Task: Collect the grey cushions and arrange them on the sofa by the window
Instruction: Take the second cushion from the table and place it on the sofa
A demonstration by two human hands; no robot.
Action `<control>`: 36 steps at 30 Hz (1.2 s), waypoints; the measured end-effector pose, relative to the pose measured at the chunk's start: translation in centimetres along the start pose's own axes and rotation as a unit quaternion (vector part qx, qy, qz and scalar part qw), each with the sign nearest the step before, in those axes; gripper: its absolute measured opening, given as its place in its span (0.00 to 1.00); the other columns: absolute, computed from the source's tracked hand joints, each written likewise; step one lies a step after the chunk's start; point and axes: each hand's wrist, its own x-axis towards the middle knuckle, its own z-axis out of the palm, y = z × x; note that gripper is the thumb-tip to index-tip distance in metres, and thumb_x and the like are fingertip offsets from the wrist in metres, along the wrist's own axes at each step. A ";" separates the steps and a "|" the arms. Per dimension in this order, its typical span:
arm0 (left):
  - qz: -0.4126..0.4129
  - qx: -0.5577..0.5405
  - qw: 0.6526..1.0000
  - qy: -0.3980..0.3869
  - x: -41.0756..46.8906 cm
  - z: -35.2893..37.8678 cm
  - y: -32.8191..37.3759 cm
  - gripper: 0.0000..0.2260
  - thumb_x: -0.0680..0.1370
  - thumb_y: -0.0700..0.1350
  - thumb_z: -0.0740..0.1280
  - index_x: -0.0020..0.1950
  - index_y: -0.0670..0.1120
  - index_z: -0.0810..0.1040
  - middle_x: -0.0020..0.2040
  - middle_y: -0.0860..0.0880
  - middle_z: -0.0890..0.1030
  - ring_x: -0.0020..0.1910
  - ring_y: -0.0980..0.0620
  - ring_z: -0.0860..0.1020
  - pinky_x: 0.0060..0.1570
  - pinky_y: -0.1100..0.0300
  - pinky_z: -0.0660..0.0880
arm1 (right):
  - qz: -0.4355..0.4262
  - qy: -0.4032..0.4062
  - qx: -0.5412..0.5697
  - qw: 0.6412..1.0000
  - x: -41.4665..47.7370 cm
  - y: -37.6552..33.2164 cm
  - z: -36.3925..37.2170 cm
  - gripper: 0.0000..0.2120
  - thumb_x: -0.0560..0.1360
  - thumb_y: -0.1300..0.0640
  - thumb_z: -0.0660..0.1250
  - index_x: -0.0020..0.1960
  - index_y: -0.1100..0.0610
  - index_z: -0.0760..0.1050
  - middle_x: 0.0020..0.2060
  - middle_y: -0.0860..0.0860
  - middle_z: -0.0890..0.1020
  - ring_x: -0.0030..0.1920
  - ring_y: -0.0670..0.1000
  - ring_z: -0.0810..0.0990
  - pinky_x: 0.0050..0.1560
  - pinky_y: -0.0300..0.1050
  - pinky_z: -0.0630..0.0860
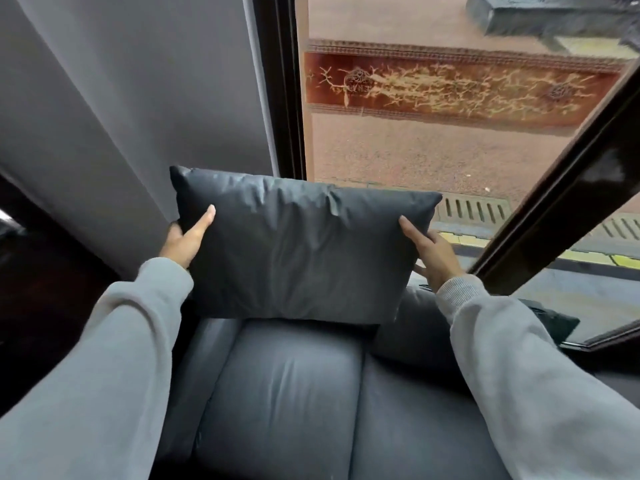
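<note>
Both hands clamp one grey cushion (298,247) by its short ends: your left hand (183,239) at 9 o'clock, right hand (433,252) at 3. Cushion stands upright at the back of the sofa (287,393), window (433,143) behind at 12. Placing step; next, likely settle it and let go. No readable writing.
</note>
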 end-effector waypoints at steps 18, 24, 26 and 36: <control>-0.085 0.139 0.984 -0.078 19.7 9.5 -17.9 0.42 0.73 0.63 0.76 0.82 0.63 0.59 0.81 0.52 0.65 0.75 0.43 0.71 0.59 0.45 0.79 | 0.045 0.111 -0.209 0.971 14.9 22.6 3.2 0.17 0.74 0.41 0.77 0.56 0.48 0.78 0.59 0.51 0.83 0.56 0.51 0.81 0.60 0.58 0.82; -0.025 0.230 0.971 -0.055 20.5 8.9 -23.9 0.45 0.73 0.59 0.77 0.83 0.63 0.54 0.83 0.51 0.56 0.79 0.44 0.65 0.69 0.43 0.74 | -0.071 0.194 -0.455 0.866 14.2 25.4 6.2 0.24 0.75 0.47 0.77 0.66 0.58 0.79 0.59 0.57 0.73 0.57 0.58 0.74 0.61 0.51 0.73; 0.022 0.282 0.957 -0.057 20.3 8.9 -24.6 0.45 0.74 0.59 0.75 0.84 0.60 0.53 0.83 0.49 0.56 0.80 0.43 0.64 0.76 0.44 0.65 | -0.075 0.185 -0.534 0.821 14.1 25.6 6.3 0.19 0.77 0.49 0.77 0.58 0.62 0.81 0.58 0.59 0.71 0.59 0.62 0.73 0.55 0.53 0.74; 0.045 0.403 0.908 -0.108 19.4 8.5 -23.6 0.46 0.78 0.55 0.73 0.86 0.53 0.45 0.85 0.44 0.55 0.81 0.39 0.62 0.77 0.45 0.60 | -0.022 0.150 -0.736 0.660 14.0 23.8 7.2 0.23 0.82 0.39 0.64 0.63 0.57 0.78 0.67 0.60 0.70 0.67 0.63 0.69 0.64 0.58 0.68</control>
